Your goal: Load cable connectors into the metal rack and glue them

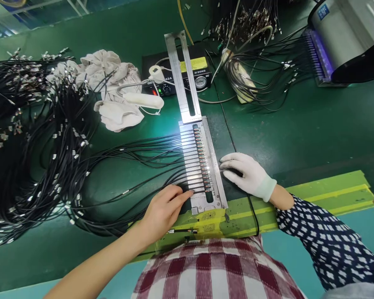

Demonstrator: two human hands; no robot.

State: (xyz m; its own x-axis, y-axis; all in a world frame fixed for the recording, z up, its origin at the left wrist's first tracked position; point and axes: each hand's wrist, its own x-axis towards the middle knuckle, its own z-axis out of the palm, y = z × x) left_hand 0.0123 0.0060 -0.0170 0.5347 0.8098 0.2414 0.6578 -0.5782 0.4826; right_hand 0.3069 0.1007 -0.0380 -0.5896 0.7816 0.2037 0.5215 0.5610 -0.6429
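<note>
Two hands of mine are at the metal fixture [202, 205], which lies on the green table [299, 128] in front of me, its near end by the yellow-green tape [330, 189]. My bare left hand [165, 211] is at the fixture's near left side, fingertips together on the nearmost black cable [200, 192]. A row of other black cables lies across the fixture beyond it, their tips with small metal ends pointing right and their lengths running left to a large tangled bundle [65, 153]. My white-gloved right hand [246, 172] rests just beside the fixture's right edge, thumb and fingers apart with nothing between them; I cannot tell whether the tips touch the metal. A slotted plate [178, 74] extends from the fixture's far end, partly in front of a black control box [152, 64]. Left of that box are crumpled white cloths [102, 62] and a white-handled tool [143, 99]. On the far right is a grey machine [355, 33] with purple light at the cables reaching it. One short cable piece [183, 231] lies near me, below my left hand.
</note>
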